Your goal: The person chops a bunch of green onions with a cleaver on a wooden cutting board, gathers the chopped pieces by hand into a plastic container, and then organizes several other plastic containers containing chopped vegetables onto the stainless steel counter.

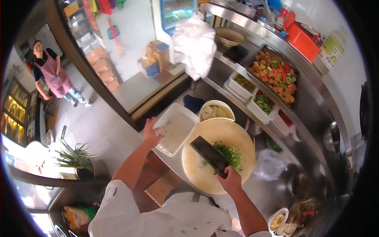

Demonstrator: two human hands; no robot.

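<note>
My right hand (pixel 230 181) grips the handle of a dark cleaver (pixel 209 154), its broad blade over a round chopping block (pixel 217 185). Beside the blade, on the block, lies a pile of chopped green herbs (pixel 232 155). My left hand (pixel 152 133) is at the left side of a white plastic tray (pixel 176 127) that has green bits scattered inside; its fingers are spread near the rim, and whether they touch it I cannot tell. A round white tub (pixel 217 110) with pale blocks in liquid stands behind the chopping block.
Food containers (pixel 268 109) and a metal tray of mixed vegetables (pixel 275 74) occupy shelves at the right. A plastic bag (pixel 269 164) lies right of the block. A dark blue cloth (pixel 193 103) lies behind the white tray. Beyond a frame at the left stands a person in an apron (pixel 53 72).
</note>
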